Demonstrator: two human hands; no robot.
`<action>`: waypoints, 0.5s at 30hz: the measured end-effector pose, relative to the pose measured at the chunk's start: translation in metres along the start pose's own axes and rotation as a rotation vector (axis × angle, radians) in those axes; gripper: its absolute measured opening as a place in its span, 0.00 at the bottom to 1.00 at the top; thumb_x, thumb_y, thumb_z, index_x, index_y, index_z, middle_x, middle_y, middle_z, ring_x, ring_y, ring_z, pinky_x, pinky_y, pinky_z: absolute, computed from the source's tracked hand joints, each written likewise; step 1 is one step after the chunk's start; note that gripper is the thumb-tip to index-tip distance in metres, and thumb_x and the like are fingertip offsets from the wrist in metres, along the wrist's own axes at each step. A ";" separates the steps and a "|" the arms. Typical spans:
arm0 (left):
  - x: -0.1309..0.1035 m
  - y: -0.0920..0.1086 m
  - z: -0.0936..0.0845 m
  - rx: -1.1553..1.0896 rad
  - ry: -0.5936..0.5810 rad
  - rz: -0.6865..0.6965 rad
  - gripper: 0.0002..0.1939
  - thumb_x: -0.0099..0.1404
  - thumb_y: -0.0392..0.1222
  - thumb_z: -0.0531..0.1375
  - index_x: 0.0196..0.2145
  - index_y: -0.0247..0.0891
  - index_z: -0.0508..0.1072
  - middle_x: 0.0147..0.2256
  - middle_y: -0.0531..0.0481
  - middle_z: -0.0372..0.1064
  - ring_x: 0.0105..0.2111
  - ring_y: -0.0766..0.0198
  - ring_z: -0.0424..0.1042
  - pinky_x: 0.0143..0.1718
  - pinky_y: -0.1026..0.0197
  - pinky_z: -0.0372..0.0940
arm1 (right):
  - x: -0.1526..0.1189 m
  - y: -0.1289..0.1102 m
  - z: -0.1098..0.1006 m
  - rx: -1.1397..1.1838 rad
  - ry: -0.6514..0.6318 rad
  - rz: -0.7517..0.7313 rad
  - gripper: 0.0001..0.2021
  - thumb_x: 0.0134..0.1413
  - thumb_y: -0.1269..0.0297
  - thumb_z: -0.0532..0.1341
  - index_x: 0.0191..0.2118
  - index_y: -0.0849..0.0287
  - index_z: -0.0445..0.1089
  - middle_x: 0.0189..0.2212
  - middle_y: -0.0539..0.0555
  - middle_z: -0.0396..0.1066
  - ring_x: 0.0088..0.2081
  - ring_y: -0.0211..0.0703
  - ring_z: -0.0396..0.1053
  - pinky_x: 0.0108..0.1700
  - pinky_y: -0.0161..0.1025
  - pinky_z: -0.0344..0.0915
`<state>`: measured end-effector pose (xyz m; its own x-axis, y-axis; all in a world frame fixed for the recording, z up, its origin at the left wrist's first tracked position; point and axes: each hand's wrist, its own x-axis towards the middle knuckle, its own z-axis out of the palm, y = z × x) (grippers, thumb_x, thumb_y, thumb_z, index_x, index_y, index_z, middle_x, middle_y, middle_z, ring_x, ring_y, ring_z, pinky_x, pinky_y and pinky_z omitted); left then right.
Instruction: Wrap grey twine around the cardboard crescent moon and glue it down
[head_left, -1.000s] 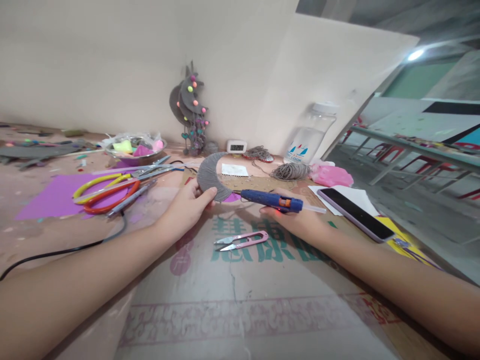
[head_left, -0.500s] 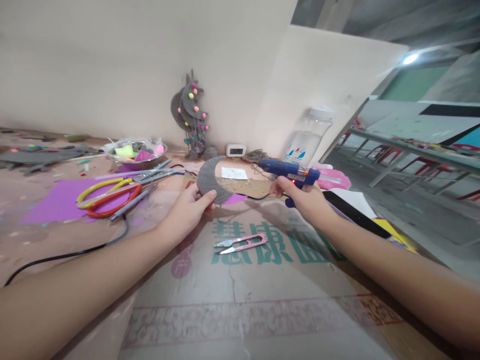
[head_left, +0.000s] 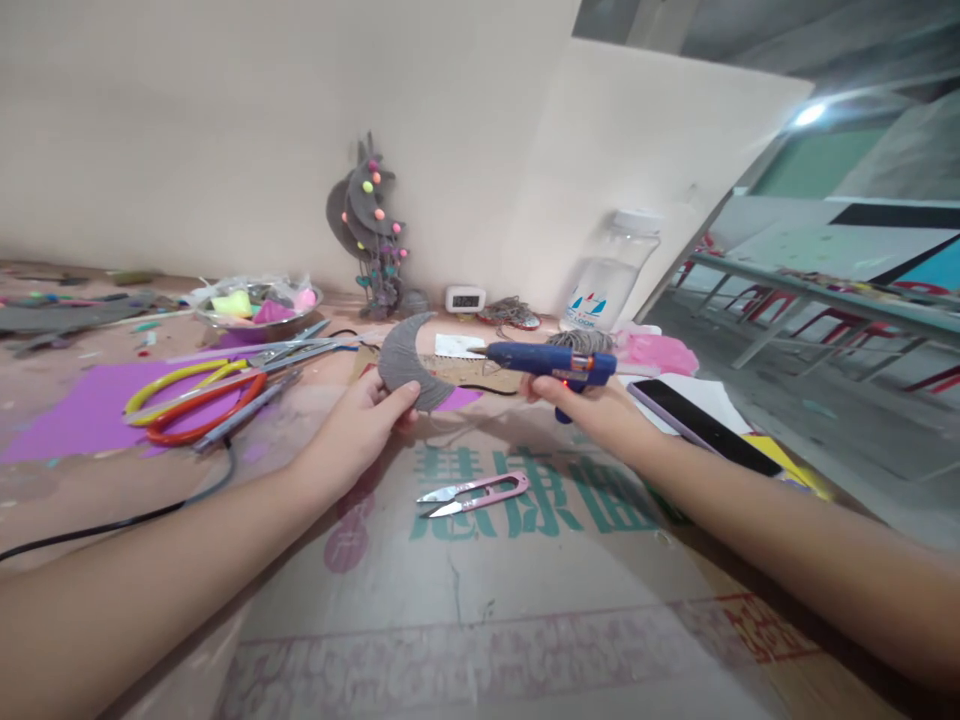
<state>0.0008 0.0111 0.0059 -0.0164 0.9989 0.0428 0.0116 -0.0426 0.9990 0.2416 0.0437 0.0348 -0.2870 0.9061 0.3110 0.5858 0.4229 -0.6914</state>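
Note:
Pinched at its lower edge by my left hand (head_left: 379, 405) is a grey crescent moon (head_left: 405, 362) wrapped in yarn, held upright above the table. My right hand (head_left: 581, 405) grips a blue hot glue gun (head_left: 551, 362) by its handle, a small red light showing near the fingers. The gun's nozzle points left at the moon, with a gap between them. Pink-handled thread snips (head_left: 480, 494) lie on the printed cardboard (head_left: 465, 580) below both hands, blades to the left.
At left are scissors with yellow and red handles (head_left: 202, 400), purple sheets (head_left: 71, 405) and a bowl (head_left: 259, 325) of coloured scraps. A decorated moon ornament (head_left: 371, 220), small clock (head_left: 465, 299) and water bottle (head_left: 607, 275) stand behind. A phone (head_left: 701, 425) lies right.
The glue gun has come lower and leftward, its nozzle nearer the moon. The view has shifted slightly, and more of the phone and a grey yarn bundle now shows.

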 end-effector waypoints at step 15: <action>0.002 -0.005 -0.003 0.058 0.008 0.073 0.09 0.57 0.45 0.58 0.25 0.38 0.65 0.20 0.56 0.63 0.21 0.68 0.61 0.24 0.66 0.55 | -0.021 -0.005 0.019 -0.078 -0.077 0.020 0.13 0.45 0.52 0.60 0.24 0.55 0.59 0.22 0.50 0.64 0.26 0.43 0.65 0.28 0.39 0.63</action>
<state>-0.0019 0.0135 0.0011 -0.0218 0.9931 0.1155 0.0707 -0.1137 0.9910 0.2308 0.0222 0.0193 -0.3305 0.9116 0.2445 0.6485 0.4075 -0.6430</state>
